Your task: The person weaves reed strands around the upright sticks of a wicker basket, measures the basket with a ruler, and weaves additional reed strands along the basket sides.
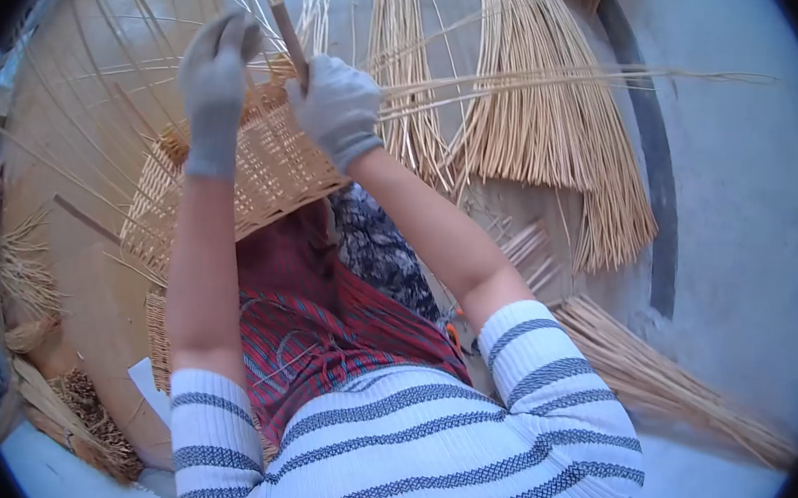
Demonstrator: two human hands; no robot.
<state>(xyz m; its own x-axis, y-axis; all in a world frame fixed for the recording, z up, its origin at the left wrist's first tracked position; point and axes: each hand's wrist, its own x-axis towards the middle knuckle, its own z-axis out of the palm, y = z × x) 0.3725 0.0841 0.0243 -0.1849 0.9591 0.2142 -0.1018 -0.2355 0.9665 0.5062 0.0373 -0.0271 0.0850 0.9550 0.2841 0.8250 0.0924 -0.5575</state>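
A half-woven wicker basket (279, 158) lies tilted on my lap, its long loose stakes (92, 66) fanning out to the upper left. My left hand (216, 67), in a grey glove, is over the basket's far left edge with its fingers curled; whatever they pinch is hidden. At the basket's upper right edge, my gloved right hand (340, 106) is closed around long pale wicker strands (528, 78) that trail off to the right. A thicker brown rod (290, 38) rises beside its thumb; whether the hand also grips this rod is unclear.
Large bundles of wicker rods (535, 109) lie on the floor ahead. Another bundle (673, 373) is at the right. Fibre bunches (32, 269) and dark cut stems (85, 416) lie on the left. Under the basket is a red striped apron (355, 312).
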